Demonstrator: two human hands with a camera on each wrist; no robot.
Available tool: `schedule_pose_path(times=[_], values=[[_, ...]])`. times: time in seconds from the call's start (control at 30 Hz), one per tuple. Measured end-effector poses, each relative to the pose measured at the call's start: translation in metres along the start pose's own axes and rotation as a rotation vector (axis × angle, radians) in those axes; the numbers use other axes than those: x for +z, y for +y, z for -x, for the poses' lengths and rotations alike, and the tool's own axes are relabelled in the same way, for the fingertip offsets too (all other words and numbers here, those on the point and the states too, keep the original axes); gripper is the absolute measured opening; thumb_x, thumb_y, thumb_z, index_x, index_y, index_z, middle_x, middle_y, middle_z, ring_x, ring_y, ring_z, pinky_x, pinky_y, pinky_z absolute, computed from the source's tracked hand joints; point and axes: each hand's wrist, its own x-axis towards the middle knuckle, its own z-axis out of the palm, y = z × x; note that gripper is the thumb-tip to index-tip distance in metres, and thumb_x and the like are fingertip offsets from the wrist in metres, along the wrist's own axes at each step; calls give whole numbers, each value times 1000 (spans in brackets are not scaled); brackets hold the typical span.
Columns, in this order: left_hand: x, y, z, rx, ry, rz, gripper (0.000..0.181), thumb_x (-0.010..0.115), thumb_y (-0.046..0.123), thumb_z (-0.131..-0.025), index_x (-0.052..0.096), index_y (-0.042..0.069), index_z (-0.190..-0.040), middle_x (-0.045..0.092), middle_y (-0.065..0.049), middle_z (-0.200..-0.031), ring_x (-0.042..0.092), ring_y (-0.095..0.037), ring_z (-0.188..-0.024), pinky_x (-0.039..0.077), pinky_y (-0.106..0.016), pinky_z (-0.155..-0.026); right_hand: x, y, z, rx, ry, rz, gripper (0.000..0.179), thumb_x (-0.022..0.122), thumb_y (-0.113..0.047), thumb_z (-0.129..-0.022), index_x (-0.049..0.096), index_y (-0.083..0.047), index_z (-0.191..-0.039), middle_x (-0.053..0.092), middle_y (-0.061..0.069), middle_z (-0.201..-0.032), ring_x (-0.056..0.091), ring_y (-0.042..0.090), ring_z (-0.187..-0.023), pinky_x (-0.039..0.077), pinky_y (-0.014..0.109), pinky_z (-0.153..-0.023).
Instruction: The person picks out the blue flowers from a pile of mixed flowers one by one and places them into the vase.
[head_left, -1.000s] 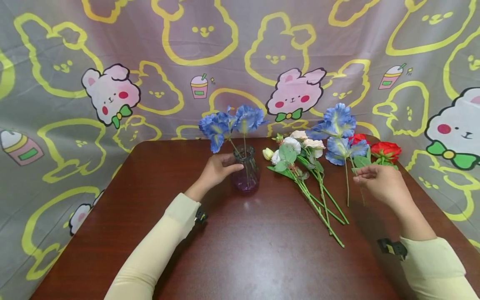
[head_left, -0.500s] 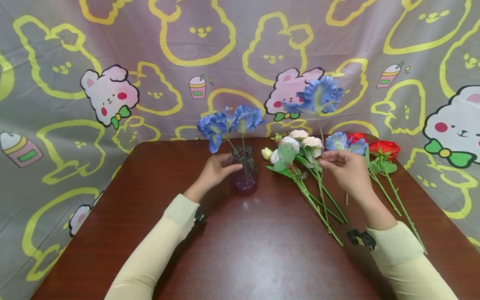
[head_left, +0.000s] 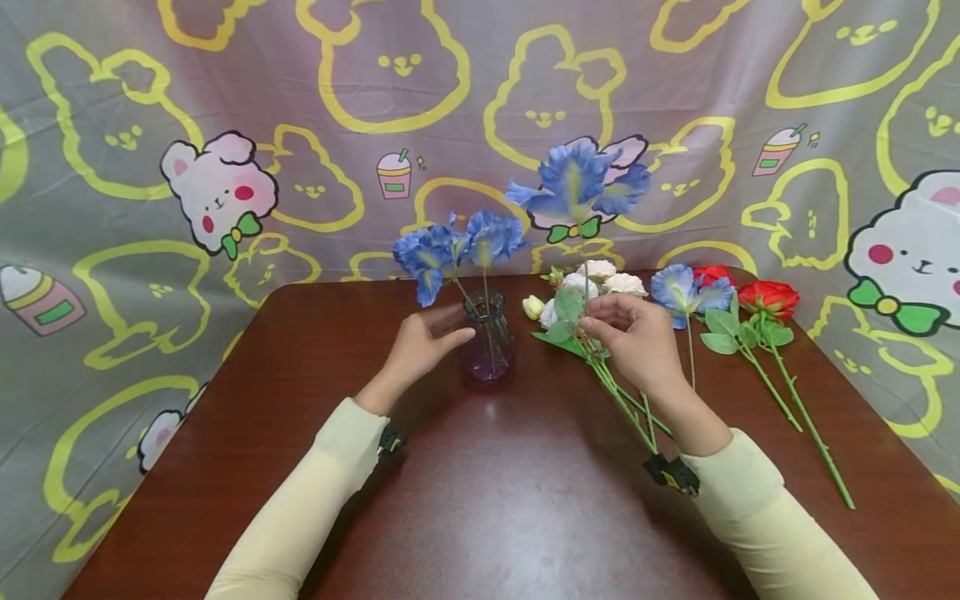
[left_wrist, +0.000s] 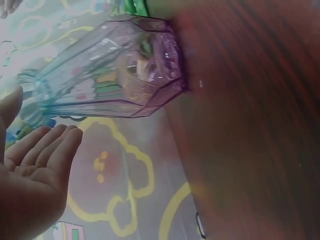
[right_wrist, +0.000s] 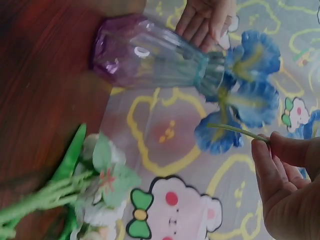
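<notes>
A clear glass vase (head_left: 487, 346), tinted purple at its base, stands on the table with blue irises (head_left: 491, 237) in its mouth. At its left side is my left hand (head_left: 422, 346), fingers straight and thumb spread near the neck. In the left wrist view the fingers (left_wrist: 62, 142) show a gap from the vase. My right hand (head_left: 637, 337) pinches the stem of another blue iris (head_left: 573, 179) between thumb and fingertips. That bloom is held upright, to the right of the vase and higher than its flowers. The right wrist view shows the stem's lower end (right_wrist: 227, 128) pointing toward the vase.
White and cream roses (head_left: 618, 283) with green stems lie right of the vase, partly behind my right hand. Farther right lie a single blue iris (head_left: 686, 292) and red roses (head_left: 768, 300). A patterned cloth (head_left: 315, 100) hangs behind the dark wooden table (head_left: 480, 517).
My right hand has lifted a blue iris from the pile at the right and carried it left toward the vase. My left hand has eased slightly away from the vase neck.
</notes>
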Motion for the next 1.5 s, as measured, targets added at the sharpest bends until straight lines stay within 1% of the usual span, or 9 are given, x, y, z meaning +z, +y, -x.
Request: schedule_pose_path(times=[0.13,0.3,0.47,0.63,0.73,0.93,1.17,1.33,1.5], values=[[-6,7,9,-34,7,44,43,75,21,-88,65,-2,-123,65,-17,-119,62,-29,-111,53,-35,-89,12,-6,0,-38,-7,-11,16,74,-3,-85,70,5,-99,71,16,-91,67,10,-77,53,17,-66],[-11,20,15,-11,28,67,36,74,25,-88,70,2,-116,70,-10,-112,67,-21,-103,55,-34,-85,25,-12,1,-80,-23,-36,15,75,-3,-84,71,4,-97,71,14,-90,66,6,-78,52,17,-68],[-7,38,17,67,17,93,30,74,20,-88,73,1,-111,72,-8,-106,69,-16,-97,56,-31,-82,42,-16,3,-151,-51,-81,14,75,1,-83,70,5,-96,71,14,-89,69,15,-81,53,19,-70],[-1,52,16,173,22,176,25,72,12,-90,72,-1,-111,72,-11,-104,69,-18,-97,55,-32,-83,58,-19,7,-212,-95,-106,12,75,2,-82,71,3,-93,71,10,-86,70,19,-80,55,25,-71],[1,58,16,209,37,225,25,71,9,-89,71,-3,-111,72,-12,-103,69,-19,-97,55,-33,-83,66,-19,10,-235,-118,-99,11,76,3,-81,71,2,-92,72,10,-85,69,19,-77,56,27,-69],[0,67,18,171,96,290,26,73,6,-87,71,-4,-111,72,-13,-100,70,-20,-95,55,-33,-84,79,-20,16,-250,-156,-92,13,76,4,-80,70,3,-91,72,11,-84,69,21,-74,57,30,-69],[0,73,20,133,116,553,26,67,-5,-88,63,-18,-110,70,-23,-97,71,-24,-90,56,-42,-80,89,-19,20,-251,-189,-100,13,77,5,-79,71,0,-90,72,7,-82,68,17,-71,57,28,-66],[0,73,22,141,127,591,26,65,-8,-89,59,-24,-109,71,-20,-94,71,-23,-87,57,-42,-78,94,-20,22,-251,-200,-81,14,77,5,-78,71,0,-89,72,7,-82,68,16,-72,56,27,-65],[0,72,22,155,136,603,24,64,-9,-89,60,-24,-107,73,-15,-91,71,-23,-85,57,-42,-76,96,-20,23,-244,-207,-77,13,77,5,-78,70,0,-89,72,7,-82,68,17,-72,56,26,-65]])
